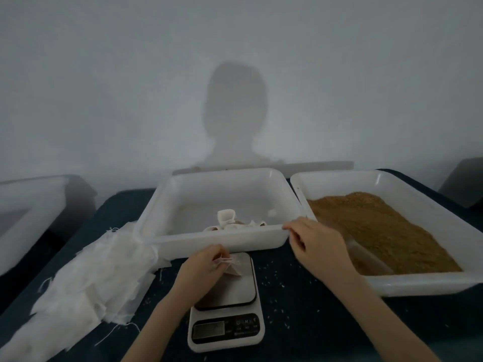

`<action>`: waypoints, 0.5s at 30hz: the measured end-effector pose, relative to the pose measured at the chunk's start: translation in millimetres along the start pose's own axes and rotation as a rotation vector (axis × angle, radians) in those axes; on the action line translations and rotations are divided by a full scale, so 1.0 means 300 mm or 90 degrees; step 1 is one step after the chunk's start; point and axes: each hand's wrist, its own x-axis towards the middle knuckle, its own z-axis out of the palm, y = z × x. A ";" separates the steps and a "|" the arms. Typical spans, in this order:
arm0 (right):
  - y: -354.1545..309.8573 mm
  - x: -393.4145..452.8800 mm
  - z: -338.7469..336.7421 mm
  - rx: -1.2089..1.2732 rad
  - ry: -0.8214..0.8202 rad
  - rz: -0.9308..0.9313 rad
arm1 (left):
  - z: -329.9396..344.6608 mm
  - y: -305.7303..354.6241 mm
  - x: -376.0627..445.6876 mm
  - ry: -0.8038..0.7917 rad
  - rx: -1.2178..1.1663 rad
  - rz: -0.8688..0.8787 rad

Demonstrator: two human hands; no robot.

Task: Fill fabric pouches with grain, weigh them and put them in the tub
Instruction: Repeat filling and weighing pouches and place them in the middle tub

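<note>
Item: our left hand, fingers curled, pinching the gathered neck of a small gauzy fabric pouch; the pouch sits on the smooth steel platter of a kitchen scale, near its far edge.

Item: the scale, white plastic body, rounded-square platter, dark display panel facing us; reading illegible.

Item: our right hand, empty, fingers loosely bent and a little apart, over the gap between the two tubs, fingertips at the near right corner of the middle one.

Item: middle tub, white translucent plastic, square with rounded corners, just beyond the scale; inside, several filled pouches, pale with frilled tops.

Item: right tub, same make, holding a sloped bed of brown, fine-grained grain; a clear scoop-like shape lies partly sunk in it, indistinct.

Item: heap of white loose-woven fabric pieces, frayed threads at the edges, left of the scale.

Item: dark blue surface, flecked with spilled grains.
</note>
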 end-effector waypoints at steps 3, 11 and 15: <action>-0.084 -0.042 0.108 0.038 -0.029 -0.067 | -0.007 -0.017 -0.026 0.020 -0.074 0.008; -0.029 -0.112 0.309 0.224 -0.084 0.244 | 0.000 -0.089 -0.097 0.199 -0.406 -0.038; -0.002 -0.125 0.333 0.266 -0.084 0.291 | 0.043 -0.136 -0.088 0.297 -0.467 -0.124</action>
